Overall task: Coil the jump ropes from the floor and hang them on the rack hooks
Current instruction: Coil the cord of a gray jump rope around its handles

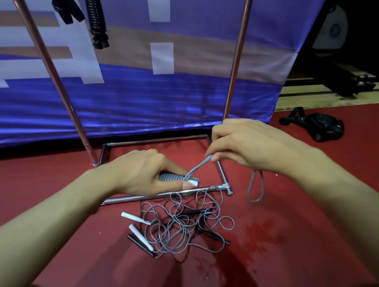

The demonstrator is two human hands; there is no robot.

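My left hand [144,173] grips a grey jump rope's white handles [193,181], with grey cord wound tightly around them [171,177]. My right hand [241,146] pinches the same cord [199,166] just above the bundle, and a loose loop [255,186] of it hangs below that hand. On the red floor beneath lies a tangled pile of grey and black ropes [182,228] with white handles [134,217] and black handles [139,242]. Two coiled black ropes [94,11] hang high on the metal rack [52,65].
The rack's chrome base bars [155,194] lie on the floor right under my hands, its uprights rising left and right [237,55]. A blue and white banner [142,97] hangs behind. A black bag [320,125] lies at the right. A dark stain [253,239] marks the floor.
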